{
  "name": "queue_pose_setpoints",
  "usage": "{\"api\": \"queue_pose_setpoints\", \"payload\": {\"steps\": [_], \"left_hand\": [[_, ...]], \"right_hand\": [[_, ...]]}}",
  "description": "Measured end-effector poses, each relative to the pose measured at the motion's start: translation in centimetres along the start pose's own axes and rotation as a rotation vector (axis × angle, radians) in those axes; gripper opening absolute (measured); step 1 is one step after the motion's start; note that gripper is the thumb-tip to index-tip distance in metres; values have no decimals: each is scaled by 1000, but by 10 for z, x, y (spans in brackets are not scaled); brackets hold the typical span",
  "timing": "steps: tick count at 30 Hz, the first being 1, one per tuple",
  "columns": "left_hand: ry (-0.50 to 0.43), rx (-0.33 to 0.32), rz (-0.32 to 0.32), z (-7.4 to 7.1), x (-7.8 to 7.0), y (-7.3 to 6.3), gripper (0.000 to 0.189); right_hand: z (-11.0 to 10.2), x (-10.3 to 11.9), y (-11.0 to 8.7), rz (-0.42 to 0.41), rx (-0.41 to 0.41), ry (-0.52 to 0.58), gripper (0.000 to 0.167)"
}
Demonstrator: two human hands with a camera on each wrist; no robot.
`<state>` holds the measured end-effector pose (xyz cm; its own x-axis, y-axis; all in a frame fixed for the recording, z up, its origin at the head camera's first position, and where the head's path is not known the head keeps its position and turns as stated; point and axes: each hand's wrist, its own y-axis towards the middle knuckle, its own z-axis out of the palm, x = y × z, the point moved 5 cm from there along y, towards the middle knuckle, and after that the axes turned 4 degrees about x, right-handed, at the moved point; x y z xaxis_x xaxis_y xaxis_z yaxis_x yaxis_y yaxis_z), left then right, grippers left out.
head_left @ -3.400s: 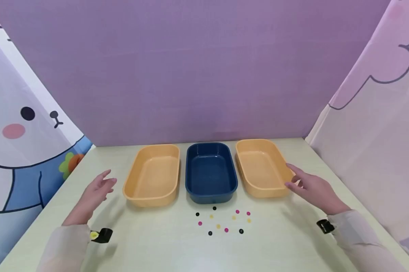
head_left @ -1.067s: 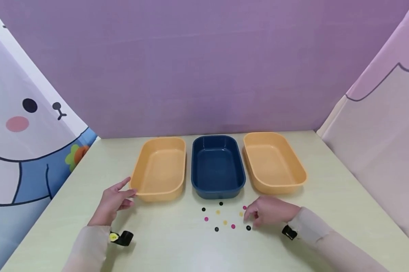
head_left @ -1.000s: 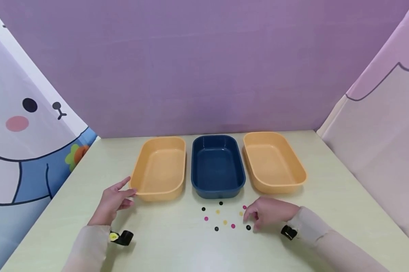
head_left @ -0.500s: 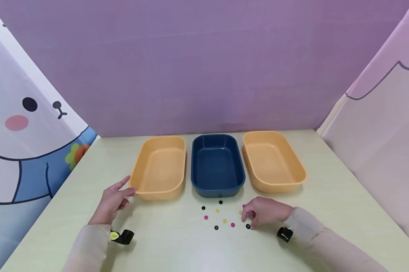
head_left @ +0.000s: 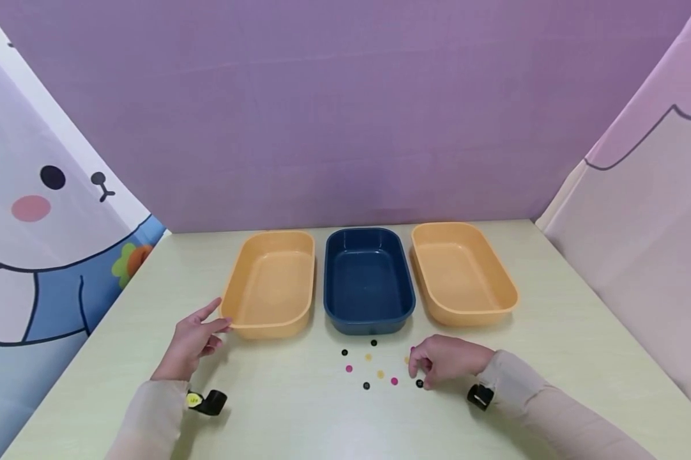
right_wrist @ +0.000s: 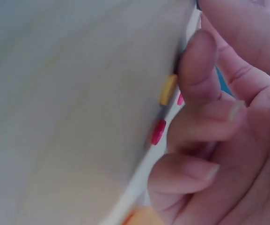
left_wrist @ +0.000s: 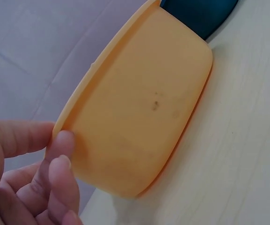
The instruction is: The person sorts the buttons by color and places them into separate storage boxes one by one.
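Observation:
My left hand (head_left: 190, 342) touches the near left corner of the left light-orange tray (head_left: 273, 287). In the left wrist view, its straight index finger (left_wrist: 22, 137) and another fingertip meet the tray's rim and outer wall. My right hand (head_left: 451, 356) hangs low over the table, fingers pointing down among small buttons. A black button (head_left: 419, 384) lies between the index fingertip and thumb, with gaps visible. A yellow button (head_left: 406, 360) and a mostly hidden pink button sit beside the index finger. The right wrist view shows a yellow button (right_wrist: 168, 89) and a pink button (right_wrist: 158, 132) near bent fingers.
A dark blue tray (head_left: 370, 326) stands in the middle, with another light-orange tray (head_left: 466, 317) to its right. Several black, yellow and pink buttons, such as a pink button (head_left: 349, 368), lie before them. Purple cloth (head_left: 345, 115) hangs behind the pale table (head_left: 299, 409).
Since the oldest frame, my right hand has left the right tray and come down among the buttons. My left hand has reached the left tray. Over the last second both barely move.

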<state>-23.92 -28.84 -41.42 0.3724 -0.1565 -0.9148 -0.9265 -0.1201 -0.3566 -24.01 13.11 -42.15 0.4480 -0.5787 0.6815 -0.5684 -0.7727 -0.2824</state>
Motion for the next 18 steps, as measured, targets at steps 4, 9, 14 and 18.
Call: {"api": "queue_pose_setpoints", "payload": {"steps": [4,9,14,18], "left_hand": [[0,0,-2,0,0,0,67],[-6,15,3,1,1,1,68],[-9,19,-3,1,3,0,69],[-6,22,1,1,2,0,69]], "right_hand": [[0,3,0,-6,16,-59,24],[1,3,1,-5,36,-84,23],[3,1,2,9,50,-52,22],[4,0,1,16,46,-71,23]]}}
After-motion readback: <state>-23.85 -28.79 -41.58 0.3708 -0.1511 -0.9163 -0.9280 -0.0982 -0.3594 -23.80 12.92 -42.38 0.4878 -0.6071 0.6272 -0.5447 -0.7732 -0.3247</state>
